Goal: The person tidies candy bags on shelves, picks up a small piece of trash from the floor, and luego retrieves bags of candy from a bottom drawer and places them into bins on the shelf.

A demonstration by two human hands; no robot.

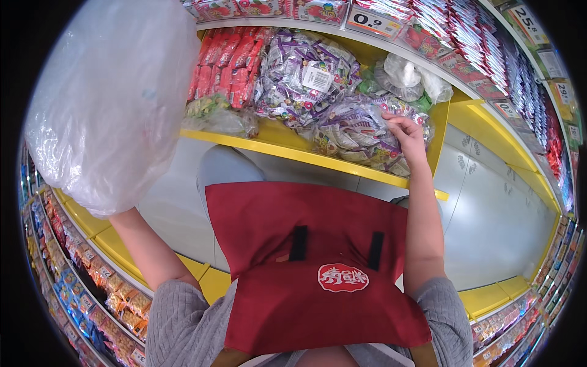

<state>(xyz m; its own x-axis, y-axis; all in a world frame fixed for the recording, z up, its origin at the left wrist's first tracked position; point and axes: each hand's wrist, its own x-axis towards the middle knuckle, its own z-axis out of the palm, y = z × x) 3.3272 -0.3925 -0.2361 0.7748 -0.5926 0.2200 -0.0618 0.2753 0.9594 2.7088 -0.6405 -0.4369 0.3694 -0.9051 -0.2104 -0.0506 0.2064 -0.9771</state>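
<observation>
My right hand (pixel 407 134) pinches the clear plastic of a bag of purple-and-white candy packets (pixel 353 130) at the right of a yellow drawer (pixel 279 146). A second bag of similar packets (pixel 293 69), bearing a barcode label (pixel 317 77), lies behind and left of it. On the left, a large translucent plastic bag (pixel 110 101) is raised and covers my left hand. Only the left forearm shows below that bag, so its fingers and grip are hidden.
Red packets (pixel 229 64) and a clear bag of green-yellow packets (pixel 211 110) fill the drawer's left side. Crumpled plastic bags (pixel 408 78) sit in its back right corner. A shelf edge with a price tag (pixel 373 20) overhangs the drawer. Stocked shelves (pixel 91 284) curve around the aisle.
</observation>
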